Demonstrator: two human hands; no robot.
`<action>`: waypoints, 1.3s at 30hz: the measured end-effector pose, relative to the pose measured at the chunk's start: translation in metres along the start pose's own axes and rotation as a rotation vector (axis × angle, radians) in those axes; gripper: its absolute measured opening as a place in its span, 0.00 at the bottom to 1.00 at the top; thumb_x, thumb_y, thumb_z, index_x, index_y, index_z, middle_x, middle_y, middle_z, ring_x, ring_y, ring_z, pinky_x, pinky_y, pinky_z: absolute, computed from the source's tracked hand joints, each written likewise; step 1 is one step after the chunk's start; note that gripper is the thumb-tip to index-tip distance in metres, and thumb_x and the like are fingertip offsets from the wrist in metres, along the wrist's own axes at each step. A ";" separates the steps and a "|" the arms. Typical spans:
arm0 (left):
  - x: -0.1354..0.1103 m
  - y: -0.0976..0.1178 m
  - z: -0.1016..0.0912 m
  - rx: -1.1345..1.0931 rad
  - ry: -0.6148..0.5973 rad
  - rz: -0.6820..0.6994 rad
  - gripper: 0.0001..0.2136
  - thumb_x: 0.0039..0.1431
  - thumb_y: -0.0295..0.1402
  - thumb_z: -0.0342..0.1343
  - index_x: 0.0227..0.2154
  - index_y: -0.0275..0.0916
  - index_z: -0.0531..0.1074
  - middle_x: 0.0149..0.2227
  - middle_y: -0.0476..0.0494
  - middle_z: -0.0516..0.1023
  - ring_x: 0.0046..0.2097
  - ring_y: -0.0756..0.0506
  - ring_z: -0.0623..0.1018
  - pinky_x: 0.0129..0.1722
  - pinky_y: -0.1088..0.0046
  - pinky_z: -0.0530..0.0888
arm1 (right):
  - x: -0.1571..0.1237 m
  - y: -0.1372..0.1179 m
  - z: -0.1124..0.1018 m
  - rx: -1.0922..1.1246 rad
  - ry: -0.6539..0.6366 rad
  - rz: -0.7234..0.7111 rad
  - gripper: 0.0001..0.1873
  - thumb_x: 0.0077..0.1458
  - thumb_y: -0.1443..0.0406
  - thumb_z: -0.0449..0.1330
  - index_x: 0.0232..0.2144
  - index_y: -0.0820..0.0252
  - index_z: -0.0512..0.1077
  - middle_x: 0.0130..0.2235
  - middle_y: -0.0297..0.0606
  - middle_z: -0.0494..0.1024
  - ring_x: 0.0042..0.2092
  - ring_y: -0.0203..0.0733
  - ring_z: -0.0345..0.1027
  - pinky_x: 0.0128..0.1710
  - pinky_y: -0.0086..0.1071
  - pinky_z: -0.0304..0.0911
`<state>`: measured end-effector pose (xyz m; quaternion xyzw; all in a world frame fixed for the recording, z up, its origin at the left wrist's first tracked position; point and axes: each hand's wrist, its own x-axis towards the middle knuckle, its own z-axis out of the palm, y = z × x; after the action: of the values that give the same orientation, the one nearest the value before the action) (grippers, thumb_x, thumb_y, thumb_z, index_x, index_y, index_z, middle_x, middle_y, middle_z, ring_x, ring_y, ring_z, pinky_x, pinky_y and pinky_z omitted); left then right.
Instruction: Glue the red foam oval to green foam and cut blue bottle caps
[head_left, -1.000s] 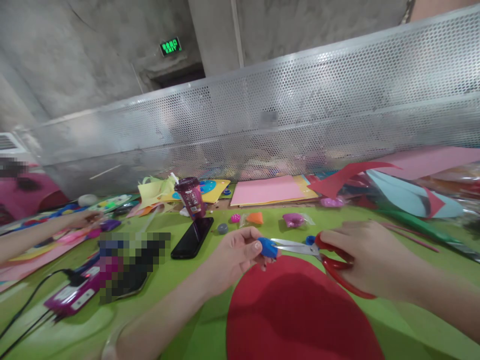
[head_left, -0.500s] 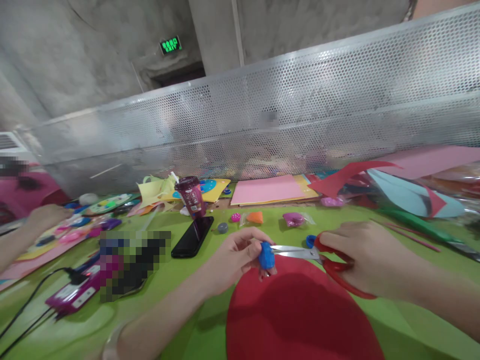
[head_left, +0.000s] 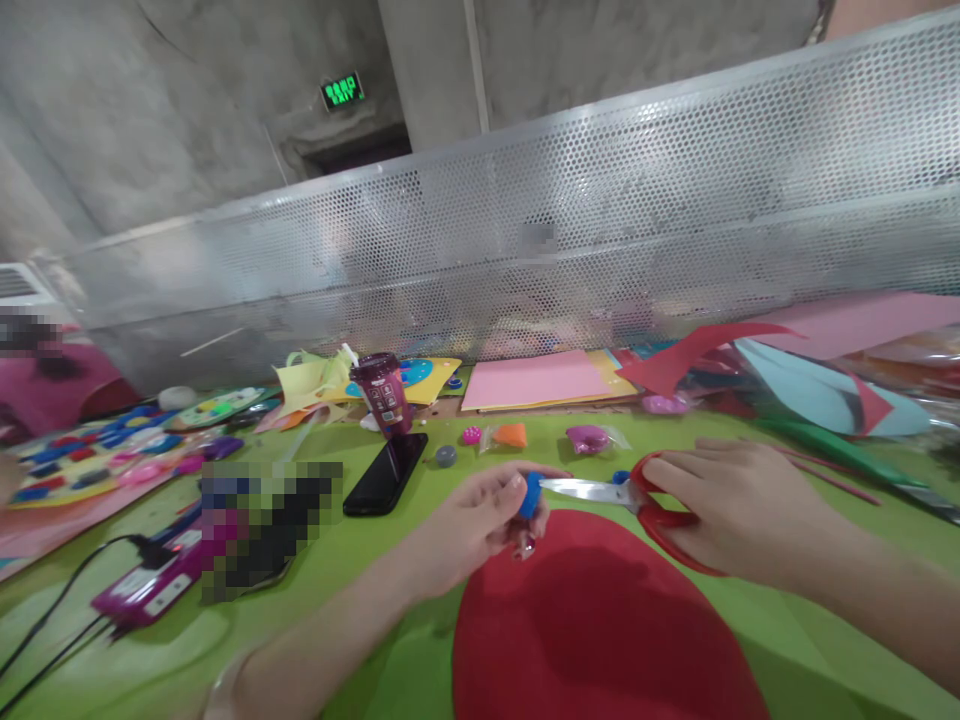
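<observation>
My left hand (head_left: 491, 515) pinches a small blue lump (head_left: 530, 496) that looks like modelling clay; part of it is behind the fingers. Something small and shiny shows below, by the fingertips. In my right hand (head_left: 739, 510) are red-handled scissors (head_left: 592, 489), fingers through the loops. Their blades look closed, and the tips reach the blue lump. Beneath both hands lies a large red paper circle (head_left: 600, 620). A small blue round piece (head_left: 621, 478) is on the table just behind the scissors.
Beyond the hands are a black phone (head_left: 386, 474), a purple cup (head_left: 382, 392) with a straw, and bagged orange (head_left: 510, 435) and purple (head_left: 587, 439) lumps. A purple power strip (head_left: 161, 575) with cords lies left. Green-handled scissors (head_left: 847, 460) rest right. A perforated metal screen (head_left: 525, 240) stands behind.
The blue lump has turned in my left fingers and shows less. The scissors have shifted slightly, their blades looking narrower. Another person's arm at the far left has mostly withdrawn from view.
</observation>
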<state>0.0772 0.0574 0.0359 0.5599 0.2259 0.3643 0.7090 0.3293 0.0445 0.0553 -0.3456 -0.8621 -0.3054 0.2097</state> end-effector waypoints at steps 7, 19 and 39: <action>0.001 0.002 -0.001 0.056 0.025 -0.003 0.18 0.51 0.42 0.60 0.42 0.39 0.74 0.26 0.49 0.68 0.25 0.54 0.64 0.27 0.77 0.61 | 0.002 -0.002 -0.002 -0.017 0.010 0.030 0.08 0.49 0.70 0.48 0.22 0.57 0.65 0.19 0.31 0.70 0.20 0.36 0.61 0.23 0.32 0.46; 0.000 0.009 -0.002 0.072 0.042 0.019 0.17 0.51 0.39 0.61 0.44 0.41 0.73 0.25 0.51 0.68 0.25 0.55 0.65 0.25 0.77 0.60 | 0.001 -0.010 -0.003 -0.073 -0.030 0.164 0.08 0.51 0.67 0.48 0.23 0.55 0.65 0.18 0.33 0.71 0.20 0.41 0.64 0.21 0.34 0.41; -0.002 0.010 -0.001 0.124 -0.022 0.054 0.17 0.52 0.39 0.60 0.45 0.42 0.73 0.25 0.52 0.66 0.25 0.55 0.63 0.28 0.77 0.61 | -0.003 -0.008 -0.001 0.035 -0.070 0.077 0.06 0.47 0.68 0.49 0.25 0.54 0.65 0.18 0.30 0.66 0.20 0.40 0.59 0.22 0.33 0.43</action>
<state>0.0729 0.0575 0.0453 0.6126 0.2251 0.3625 0.6653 0.3260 0.0378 0.0518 -0.3850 -0.8603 -0.2697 0.1972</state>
